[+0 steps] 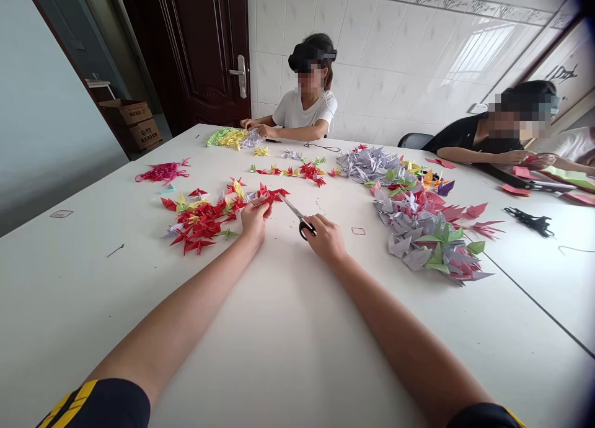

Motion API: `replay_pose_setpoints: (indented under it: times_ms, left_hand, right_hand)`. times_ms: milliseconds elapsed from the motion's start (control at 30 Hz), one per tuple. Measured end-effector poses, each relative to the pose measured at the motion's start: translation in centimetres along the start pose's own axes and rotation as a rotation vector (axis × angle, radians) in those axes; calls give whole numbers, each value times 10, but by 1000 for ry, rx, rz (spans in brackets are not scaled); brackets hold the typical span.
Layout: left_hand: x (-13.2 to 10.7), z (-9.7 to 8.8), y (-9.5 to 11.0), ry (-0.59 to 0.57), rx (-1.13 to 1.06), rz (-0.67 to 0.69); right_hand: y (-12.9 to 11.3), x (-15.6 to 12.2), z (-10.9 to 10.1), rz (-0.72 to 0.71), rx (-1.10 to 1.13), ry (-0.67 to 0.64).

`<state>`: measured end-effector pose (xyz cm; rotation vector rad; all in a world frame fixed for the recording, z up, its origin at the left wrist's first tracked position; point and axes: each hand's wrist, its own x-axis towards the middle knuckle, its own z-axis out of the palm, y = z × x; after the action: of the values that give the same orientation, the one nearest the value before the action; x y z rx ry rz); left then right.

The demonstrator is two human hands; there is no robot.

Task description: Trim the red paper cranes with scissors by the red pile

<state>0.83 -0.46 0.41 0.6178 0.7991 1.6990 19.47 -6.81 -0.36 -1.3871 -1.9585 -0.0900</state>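
My left hand is closed in a pinch on a red paper crane at the edge of a pile of red and yellow folded cranes on the white table. My right hand grips the black handles of a pair of scissors. Its blades point up and left toward the red crane, their tips close to it.
A big heap of grey, pink and green cranes lies to the right. Smaller crane clusters and a pink tangle lie farther back. Two other people sit at the far side and right, handling paper. Cardboard boxes stand by the door.
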Motion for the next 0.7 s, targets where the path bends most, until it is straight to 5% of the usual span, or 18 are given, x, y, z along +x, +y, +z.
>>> replay_pose_setpoints:
  times_ms: [167,400,700]
  left_hand:
    - [0,-1,-1,-33,1,-5]
    - [-1,-1,1,-49,31,1]
    - [-1,1,1,-26,23,7]
  right_hand:
    - [4,1,1,83,98,108]
    - [2,3,-3,187,229,13]
    - [-3,1,-4,114,297,-11]
